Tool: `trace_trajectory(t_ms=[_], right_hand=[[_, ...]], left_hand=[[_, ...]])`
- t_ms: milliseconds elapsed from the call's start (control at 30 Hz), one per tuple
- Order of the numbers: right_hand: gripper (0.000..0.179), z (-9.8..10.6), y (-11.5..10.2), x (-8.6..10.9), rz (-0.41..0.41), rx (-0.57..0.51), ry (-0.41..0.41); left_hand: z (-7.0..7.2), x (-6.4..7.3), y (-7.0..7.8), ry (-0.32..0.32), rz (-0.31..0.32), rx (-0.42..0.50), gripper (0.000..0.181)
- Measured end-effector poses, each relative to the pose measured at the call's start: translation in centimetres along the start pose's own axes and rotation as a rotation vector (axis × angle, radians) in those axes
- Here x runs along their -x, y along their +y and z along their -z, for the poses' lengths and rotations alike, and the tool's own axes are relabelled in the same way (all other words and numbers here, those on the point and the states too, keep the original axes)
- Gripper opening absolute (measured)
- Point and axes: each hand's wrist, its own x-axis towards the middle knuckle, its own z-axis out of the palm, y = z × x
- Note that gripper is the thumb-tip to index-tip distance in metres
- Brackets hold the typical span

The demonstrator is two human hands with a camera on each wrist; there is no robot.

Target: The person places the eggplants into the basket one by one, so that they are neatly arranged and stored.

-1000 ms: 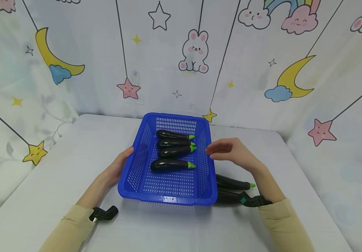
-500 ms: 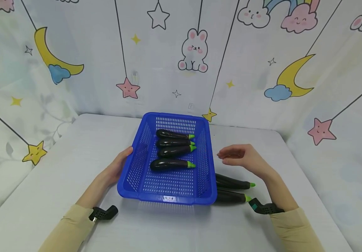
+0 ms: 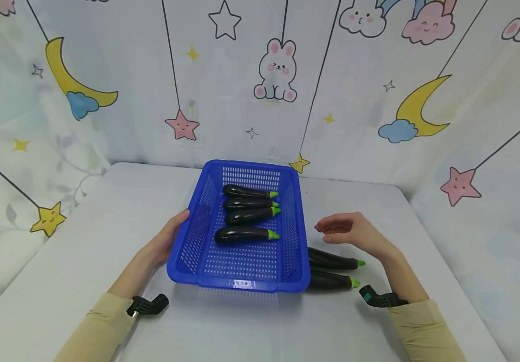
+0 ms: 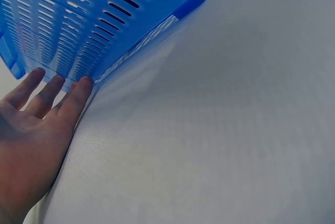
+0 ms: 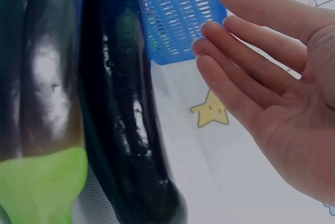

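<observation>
Several dark eggplants (image 3: 246, 235) with green stem ends lie crosswise in a blue perforated basket (image 3: 241, 284). At the basket's left side, my left hand (image 3: 167, 239) rests against its outer wall. In the left wrist view the fingers (image 4: 76, 101) of that hand are straight and reach the wall's lower part; its thumb is hidden. My right hand (image 3: 359, 234) hovers right of the basket, fingers loosely bent, holding nothing. Below it two more eggplants, an upper one (image 3: 334, 260) and a lower one (image 3: 332, 281), lie on the table, their left ends hidden by the basket.
A white-covered table (image 3: 232, 332) carries everything. Behind it hangs a white cloth (image 3: 223, 75) printed with moons, stars and a rabbit. Black wrist devices, one on the left wrist (image 3: 148, 305) and one on the right (image 3: 383, 297), stick out over the table.
My right hand has moved from the basket's right rim a little to the right and down, uncovering the lower eggplant's green end. The left hand and the basket stay in place.
</observation>
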Motion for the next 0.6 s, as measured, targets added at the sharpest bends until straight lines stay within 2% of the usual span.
trace_trajectory(t_ms=[333, 600], right_hand=[[0.034, 0.0, 0.8, -0.3, 0.0, 0.061, -0.095], [0.035, 0.6, 1.9, -0.3, 0.054, 0.079, -0.189]], left_hand=[[-0.1, -0.1, -0.1, 0.0, -0.001, 0.005, 0.079], [-0.2, 0.0, 0.0, 0.003, 0.0, 0.004, 0.083]])
